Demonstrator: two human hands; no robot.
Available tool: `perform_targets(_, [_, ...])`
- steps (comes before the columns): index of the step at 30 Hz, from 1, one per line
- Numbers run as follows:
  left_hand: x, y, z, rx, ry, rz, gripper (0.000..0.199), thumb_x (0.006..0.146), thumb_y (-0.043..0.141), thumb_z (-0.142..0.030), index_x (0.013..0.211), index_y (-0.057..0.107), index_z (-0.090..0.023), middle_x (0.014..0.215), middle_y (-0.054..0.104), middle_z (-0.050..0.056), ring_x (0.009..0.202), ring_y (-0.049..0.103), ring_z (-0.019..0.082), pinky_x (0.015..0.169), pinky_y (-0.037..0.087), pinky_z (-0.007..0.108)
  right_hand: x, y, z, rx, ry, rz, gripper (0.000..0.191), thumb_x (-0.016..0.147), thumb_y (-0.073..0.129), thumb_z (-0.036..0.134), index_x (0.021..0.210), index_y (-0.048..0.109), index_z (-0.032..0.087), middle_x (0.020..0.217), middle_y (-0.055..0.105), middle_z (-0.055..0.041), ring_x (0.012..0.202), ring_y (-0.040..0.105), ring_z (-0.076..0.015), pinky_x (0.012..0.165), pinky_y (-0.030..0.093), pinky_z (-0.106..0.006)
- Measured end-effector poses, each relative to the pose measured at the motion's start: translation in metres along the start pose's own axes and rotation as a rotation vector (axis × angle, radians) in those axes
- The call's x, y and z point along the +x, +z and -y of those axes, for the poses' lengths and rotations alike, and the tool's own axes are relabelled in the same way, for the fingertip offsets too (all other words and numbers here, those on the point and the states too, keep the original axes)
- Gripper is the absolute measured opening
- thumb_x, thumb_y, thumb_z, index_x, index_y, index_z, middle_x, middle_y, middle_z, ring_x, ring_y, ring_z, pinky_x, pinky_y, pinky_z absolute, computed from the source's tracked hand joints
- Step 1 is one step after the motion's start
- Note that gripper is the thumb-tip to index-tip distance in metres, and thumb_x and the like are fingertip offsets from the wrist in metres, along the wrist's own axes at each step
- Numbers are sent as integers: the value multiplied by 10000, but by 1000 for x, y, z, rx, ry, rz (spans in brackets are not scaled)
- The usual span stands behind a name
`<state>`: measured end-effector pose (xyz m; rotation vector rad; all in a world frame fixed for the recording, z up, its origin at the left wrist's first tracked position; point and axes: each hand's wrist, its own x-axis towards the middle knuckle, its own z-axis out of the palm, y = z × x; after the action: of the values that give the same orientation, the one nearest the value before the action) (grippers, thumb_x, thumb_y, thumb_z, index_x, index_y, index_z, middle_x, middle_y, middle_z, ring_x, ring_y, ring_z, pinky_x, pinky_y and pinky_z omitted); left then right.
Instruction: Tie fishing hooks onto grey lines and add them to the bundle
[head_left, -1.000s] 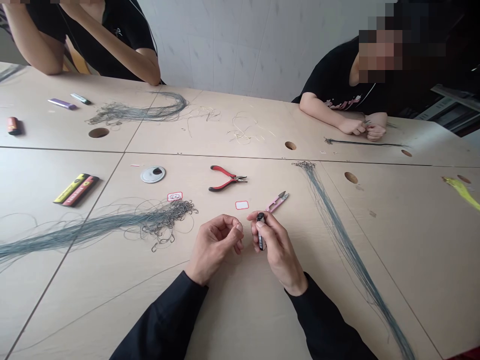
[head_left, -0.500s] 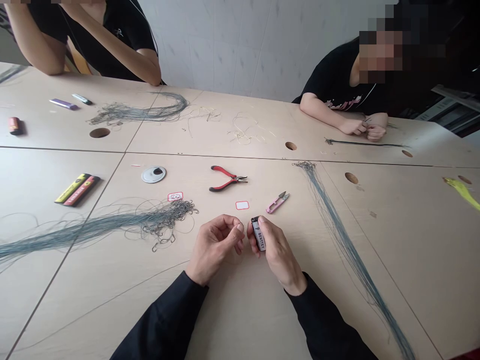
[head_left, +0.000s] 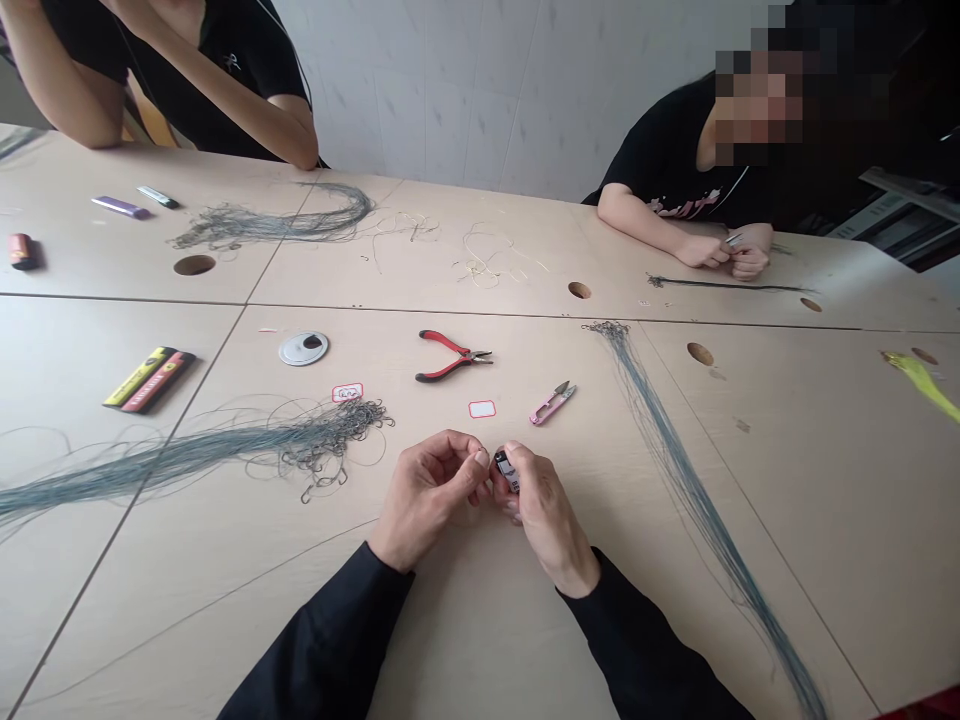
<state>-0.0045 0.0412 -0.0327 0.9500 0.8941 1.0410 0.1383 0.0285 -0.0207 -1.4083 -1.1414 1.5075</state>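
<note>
My left hand is closed in a pinch on a thin fishing line, which trails from it toward the lower left; its end at the fingertips is too small to make out. Close beside those fingertips, my right hand grips a small black lighter with a pale label, thumb near its top. To the left lies a bundle of bluish lines with fish hooks at its end. Beyond my hands are red-handled pliers, pink thread snips and a small red-edged label.
Another hooked line bundle runs down the right. Two joined lighters, a round grommet cover and another line bundle lie on the left. Two people sit across the table; the right one's hands hold something thin.
My right hand has tilted the lighter and brought its top closer to my left fingertips. My left hand has hardly moved.
</note>
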Motion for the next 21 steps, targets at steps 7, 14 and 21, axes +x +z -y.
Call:
perform_targets(7, [0, 0, 1, 8, -13, 19, 321, 885, 757, -439, 813, 635, -151, 674, 749, 56, 590, 649, 135, 603, 534, 250, -2, 2, -1, 9, 14, -19, 438, 1006, 341, 387, 599, 378, 229, 521, 312, 69, 464, 224, -98, 449, 187, -271])
perform_targets(14, [-1, 0, 0, 1, -14, 12, 314, 884, 761, -428, 809, 638, -149, 665, 745, 52, 585, 656, 134, 602, 541, 247, -1, 3, -1, 29, 27, -22, 387, 975, 361, 317, 600, 376, 227, 522, 307, 71, 463, 205, -93, 448, 188, -263])
perform_targets(21, [-1, 0, -1, 19, 11, -32, 330, 872, 767, -449, 812, 657, -144, 681, 731, 39, 593, 644, 122, 603, 535, 234, -2, 1, -4, 114, 37, -73, 518, 1039, 289, 558, 696, 469, 215, 568, 347, 60, 522, 280, -110, 483, 256, -247])
